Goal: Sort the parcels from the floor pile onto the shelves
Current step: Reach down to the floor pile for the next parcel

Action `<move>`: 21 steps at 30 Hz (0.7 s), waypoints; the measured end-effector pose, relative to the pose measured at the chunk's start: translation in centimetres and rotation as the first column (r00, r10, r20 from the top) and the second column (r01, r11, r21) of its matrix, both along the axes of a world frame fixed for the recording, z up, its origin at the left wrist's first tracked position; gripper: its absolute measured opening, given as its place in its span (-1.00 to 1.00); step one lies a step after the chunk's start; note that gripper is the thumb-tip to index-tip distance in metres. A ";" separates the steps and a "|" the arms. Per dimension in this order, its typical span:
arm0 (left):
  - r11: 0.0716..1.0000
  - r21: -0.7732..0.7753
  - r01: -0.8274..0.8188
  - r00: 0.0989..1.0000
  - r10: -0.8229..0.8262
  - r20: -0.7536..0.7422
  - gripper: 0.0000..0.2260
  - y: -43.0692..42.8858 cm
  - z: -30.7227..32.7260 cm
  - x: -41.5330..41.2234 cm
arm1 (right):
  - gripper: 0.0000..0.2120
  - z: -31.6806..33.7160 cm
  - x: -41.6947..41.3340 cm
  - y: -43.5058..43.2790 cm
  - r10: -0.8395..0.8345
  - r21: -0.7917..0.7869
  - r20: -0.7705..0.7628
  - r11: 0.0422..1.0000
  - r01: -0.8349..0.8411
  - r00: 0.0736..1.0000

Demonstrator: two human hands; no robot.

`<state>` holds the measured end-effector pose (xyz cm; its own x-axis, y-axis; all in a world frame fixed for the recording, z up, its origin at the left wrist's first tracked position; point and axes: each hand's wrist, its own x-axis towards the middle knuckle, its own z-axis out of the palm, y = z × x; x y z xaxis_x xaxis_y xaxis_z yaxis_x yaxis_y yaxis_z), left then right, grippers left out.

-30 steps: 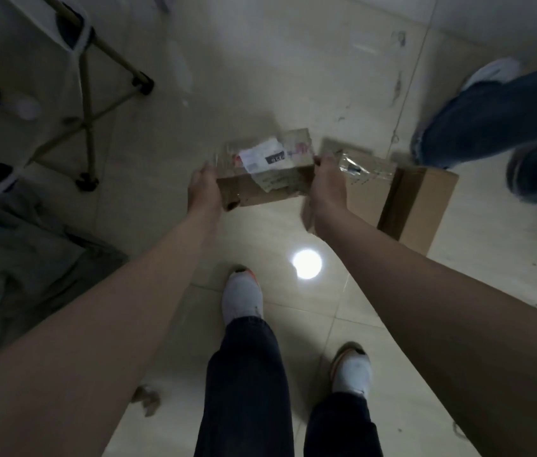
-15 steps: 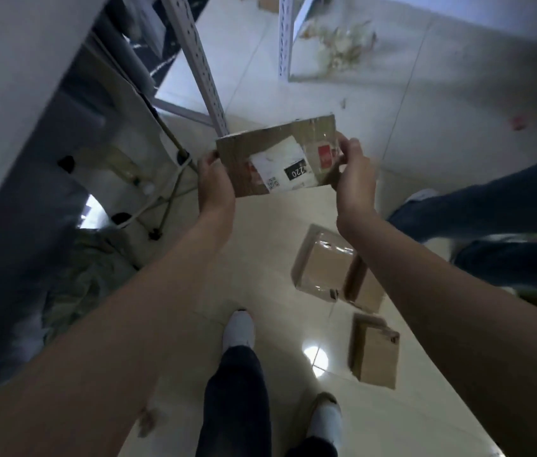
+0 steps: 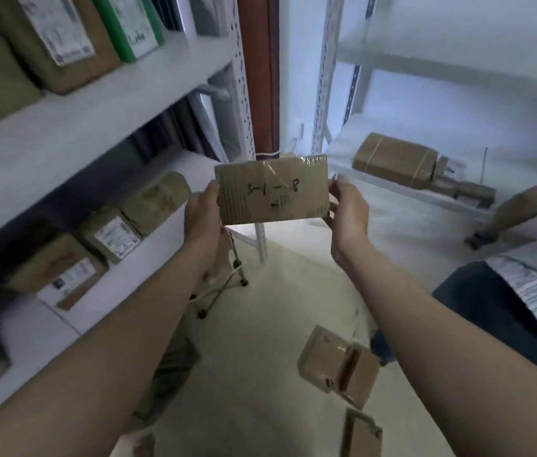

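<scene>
I hold a small flat cardboard parcel (image 3: 272, 191) upright at chest height, its plain face with handwritten "3-1-8" turned toward me. My left hand (image 3: 202, 214) grips its left edge and my right hand (image 3: 348, 214) grips its right edge. A white shelf unit (image 3: 72, 107) stands on my left, a second one (image 3: 402, 189) ahead on the right. Two cardboard parcels (image 3: 338, 364) (image 3: 361, 435) lie on the tiled floor below my right forearm.
Several labelled boxes (image 3: 109, 234) sit on the left unit's lower shelf, and more boxes (image 3: 62, 41) stand on the shelf above. A taped box (image 3: 392, 159) lies on the right unit. Another person (image 3: 524, 291) reaches in at right. A folding stand (image 3: 224, 285) is by the shelf post.
I raised the parcel from near the floor to chest height and turned it, so the printed label is gone and the handwritten side faces me. My view swung up to the shelves.
</scene>
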<state>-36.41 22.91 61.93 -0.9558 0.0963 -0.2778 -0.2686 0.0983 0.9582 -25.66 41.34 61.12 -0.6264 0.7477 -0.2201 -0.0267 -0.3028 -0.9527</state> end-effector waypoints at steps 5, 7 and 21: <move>0.999 0.046 0.022 0.998 -0.019 -0.059 -0.71 -6.2 10.8 3.9 | -0.92 11.1 0.4 -5.5 0.131 0.139 -0.109 0.984 -0.116 0.985; 0.998 0.055 0.036 0.996 -0.031 -0.081 -0.72 -9.2 14.6 5.0 | -0.90 15.5 0.8 -8.2 0.188 0.184 -0.140 0.970 -0.161 0.972; 0.979 0.204 -0.030 0.777 0.151 -0.612 -0.72 -29.0 41.3 11.3 | -0.78 39.7 1.1 -28.7 0.225 0.285 -0.531 0.955 -0.079 0.817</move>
